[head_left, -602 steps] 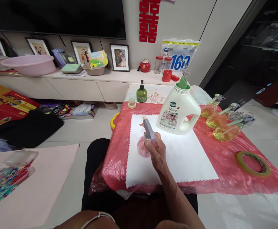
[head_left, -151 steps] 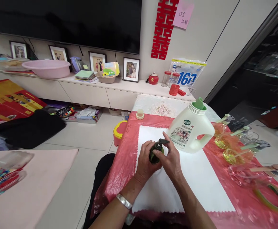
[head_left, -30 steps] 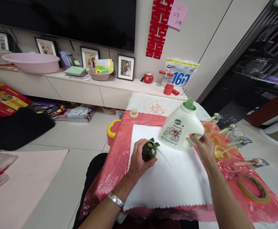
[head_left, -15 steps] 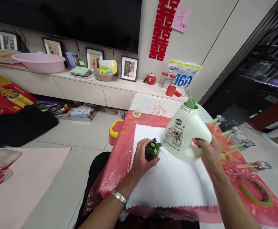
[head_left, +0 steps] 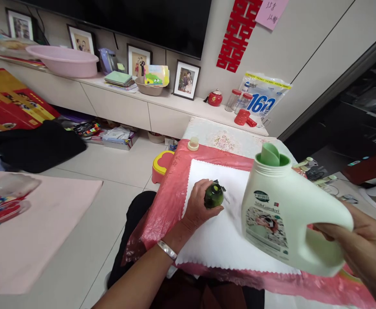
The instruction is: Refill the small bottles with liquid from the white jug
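Note:
My left hand is wrapped round a small dark green bottle, its neck open at the top. The bottle is over a white scalloped-edge cloth. In my right hand is the handle of a big pale green detergent jug, tilted slightly to the left, with its cap off and a green pouring spout showing in the mouth. The jug is raised to the right of the bottle, apart from it. A pale cap sits at the table's far left corner.
Pink plastic sheeting covers the table under the cloth. Pump heads and a tape roll lie partly hidden behind the jug. A yellow and red stool stands left of the table; a low cabinet runs behind.
My right hand has lifted the jug up, nearer to me and to the right. My left hand still holds the green bottle in about the same place. The view has shifted slightly.

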`<state>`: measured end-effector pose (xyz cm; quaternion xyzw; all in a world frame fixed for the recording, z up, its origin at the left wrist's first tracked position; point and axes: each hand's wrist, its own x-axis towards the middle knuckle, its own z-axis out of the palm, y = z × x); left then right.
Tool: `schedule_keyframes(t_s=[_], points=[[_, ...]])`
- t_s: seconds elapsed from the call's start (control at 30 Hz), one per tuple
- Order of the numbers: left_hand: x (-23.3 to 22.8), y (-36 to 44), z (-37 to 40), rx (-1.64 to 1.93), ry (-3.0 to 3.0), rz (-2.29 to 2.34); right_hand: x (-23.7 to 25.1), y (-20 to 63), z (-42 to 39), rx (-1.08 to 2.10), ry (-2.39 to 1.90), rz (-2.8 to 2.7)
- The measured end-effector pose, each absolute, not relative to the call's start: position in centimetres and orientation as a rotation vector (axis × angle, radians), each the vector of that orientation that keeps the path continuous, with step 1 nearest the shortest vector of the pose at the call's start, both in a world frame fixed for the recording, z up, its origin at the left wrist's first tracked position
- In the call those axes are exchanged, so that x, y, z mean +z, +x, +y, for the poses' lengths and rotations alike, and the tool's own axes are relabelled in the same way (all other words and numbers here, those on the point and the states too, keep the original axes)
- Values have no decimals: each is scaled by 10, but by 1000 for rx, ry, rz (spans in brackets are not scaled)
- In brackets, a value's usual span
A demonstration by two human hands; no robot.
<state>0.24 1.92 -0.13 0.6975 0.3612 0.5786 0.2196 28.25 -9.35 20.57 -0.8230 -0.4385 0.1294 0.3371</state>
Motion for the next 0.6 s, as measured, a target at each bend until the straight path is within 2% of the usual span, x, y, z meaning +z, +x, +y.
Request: schedule_keyframes(t_s=[0.2,0.4,0.6], points=[[1,1,19,1578,1917,983,218,297,-113,249,-2364,-1434],[-1,2,19,1586,1925,972,213,307,-125,-19,-2252,-1902],[0,1,19,1597,1944,960,215,314,-125,-117,-2207,-2099]])
